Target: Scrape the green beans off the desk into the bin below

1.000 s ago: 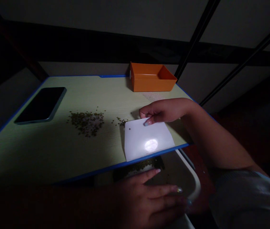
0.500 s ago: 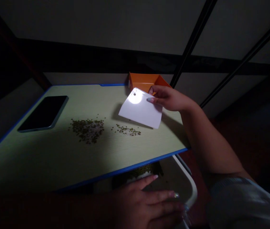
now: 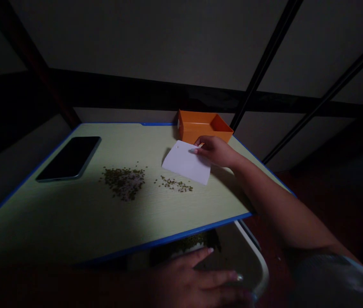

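My right hand [image 3: 215, 150] pinches a white plastic scraper card [image 3: 186, 163] by its upper right edge. The card has a small hole in one corner and slants down toward the table, its lower edge close to the tabletop. Just in front of it lies a small scatter of green beans and white grains [image 3: 176, 184]. A larger pile of the same mix [image 3: 125, 183] sits to the left. My left hand [image 3: 200, 276] is spread, fingers apart, above a white-rimmed bin [image 3: 262, 265] below the table's front edge. Green and white grains show inside that bin.
A dark phone [image 3: 70, 158] lies at the left of the pale table [image 3: 110, 226], which has a blue rim. At the back right stands an orange open box [image 3: 197, 124], just behind my right hand. Pale cabinet panels [image 3: 155, 38] rise behind the table.
My right hand has lowered the card toward the tabletop, and the bright glare on it is gone. My left hand stays spread over the bin. The view has tilted slightly.
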